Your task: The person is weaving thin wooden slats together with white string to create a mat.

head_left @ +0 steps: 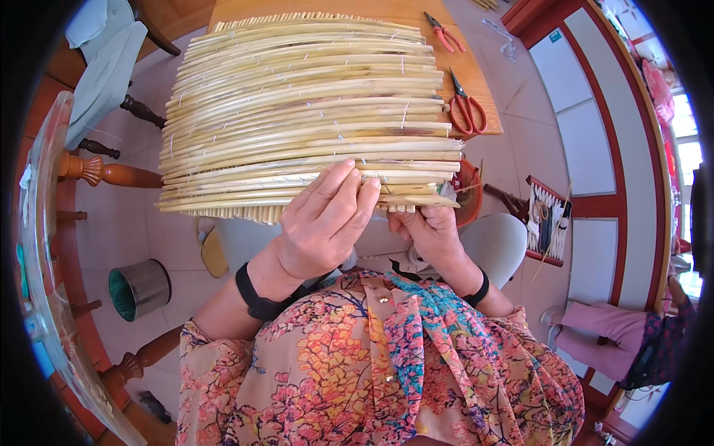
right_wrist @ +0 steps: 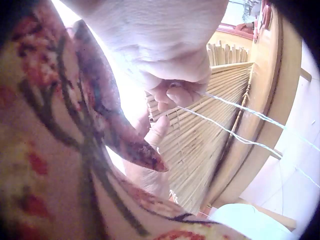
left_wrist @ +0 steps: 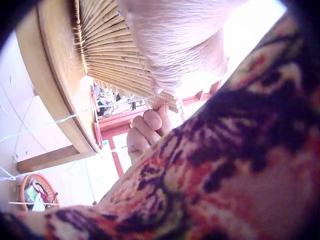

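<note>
Stalk mat: laid on the bench, its near edge overhung toward the lap
Left hand: clamped on that edge, fingers above, thumb beneath
Right hand: closed on the cord, just below the edge
Cord tension: best kept even, so stalks are drawn snug but not crushed
Stalk ends: should be aligned before tightening

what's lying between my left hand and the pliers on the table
In the head view, the stick mat fills most of the stretch from your left hand to the pliers, then a thin strip of table.
</note>
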The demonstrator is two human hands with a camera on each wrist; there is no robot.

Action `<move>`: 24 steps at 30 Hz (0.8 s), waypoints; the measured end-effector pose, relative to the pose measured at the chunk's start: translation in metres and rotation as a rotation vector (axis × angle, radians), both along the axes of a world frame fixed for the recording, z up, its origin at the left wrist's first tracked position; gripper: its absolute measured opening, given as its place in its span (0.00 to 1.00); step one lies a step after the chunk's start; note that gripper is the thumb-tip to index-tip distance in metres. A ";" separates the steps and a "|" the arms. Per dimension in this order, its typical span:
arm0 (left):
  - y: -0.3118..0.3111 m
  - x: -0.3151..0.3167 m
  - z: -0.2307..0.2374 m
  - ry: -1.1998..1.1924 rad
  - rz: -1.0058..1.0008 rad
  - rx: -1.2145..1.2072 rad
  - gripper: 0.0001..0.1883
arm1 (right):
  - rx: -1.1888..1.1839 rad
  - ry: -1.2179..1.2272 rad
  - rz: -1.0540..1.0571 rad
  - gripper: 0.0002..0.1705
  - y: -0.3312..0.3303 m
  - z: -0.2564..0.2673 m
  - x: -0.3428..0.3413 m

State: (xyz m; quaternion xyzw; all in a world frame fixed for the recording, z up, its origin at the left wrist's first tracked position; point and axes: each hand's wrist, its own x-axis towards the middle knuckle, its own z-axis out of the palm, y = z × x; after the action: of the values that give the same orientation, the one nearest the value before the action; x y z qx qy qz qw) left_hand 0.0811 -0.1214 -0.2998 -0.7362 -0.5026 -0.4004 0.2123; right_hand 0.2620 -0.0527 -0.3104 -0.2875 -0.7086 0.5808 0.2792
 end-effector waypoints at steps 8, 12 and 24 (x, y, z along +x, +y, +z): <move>0.000 0.000 0.000 0.011 -0.008 0.001 0.16 | -0.294 0.106 -0.046 0.08 -0.001 -0.011 -0.006; -0.001 -0.001 0.000 0.019 -0.009 -0.008 0.16 | -0.395 0.219 -0.103 0.10 -0.004 -0.008 -0.010; 0.002 -0.003 -0.004 0.003 -0.003 0.017 0.15 | -0.469 0.138 0.139 0.14 0.008 0.015 0.002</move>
State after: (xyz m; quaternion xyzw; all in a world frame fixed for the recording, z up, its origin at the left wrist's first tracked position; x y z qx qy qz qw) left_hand 0.0785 -0.1198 -0.3037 -0.7356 -0.4979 -0.4039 0.2187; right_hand 0.2641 -0.0446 -0.2957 -0.2546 -0.5518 0.7653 0.2122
